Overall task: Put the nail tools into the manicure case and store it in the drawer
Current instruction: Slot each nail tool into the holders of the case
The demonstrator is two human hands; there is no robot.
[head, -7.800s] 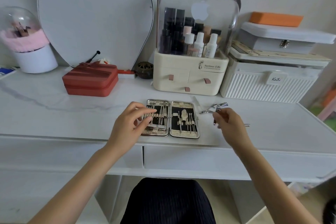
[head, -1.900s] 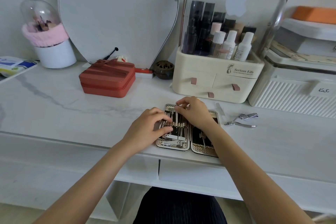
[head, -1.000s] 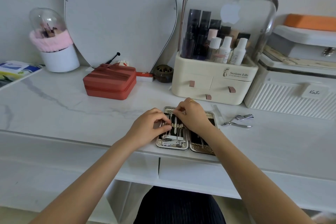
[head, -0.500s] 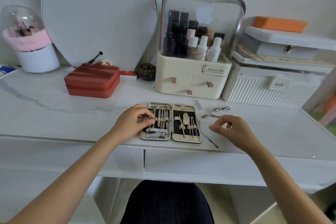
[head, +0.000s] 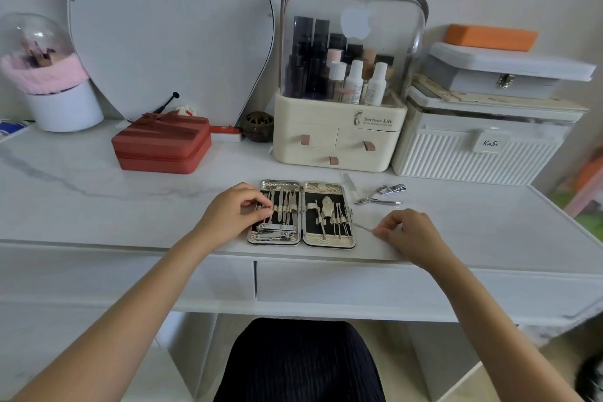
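The silver, black-lined manicure case point(head: 301, 213) lay open and flat near the front edge of the white marble-look bench point(head: 98, 199), tools strapped in both halves. My left hand point(head: 233, 214) rested on its left half, fingers curled and pinching among the tools there. My right hand point(head: 408, 232), just right of the case, pinched a thin metal nail tool point(head: 363, 227) between fingertips. Beyond it, silver nippers point(head: 378, 201) and a nail clipper point(head: 392, 189) lay loose on the bench.
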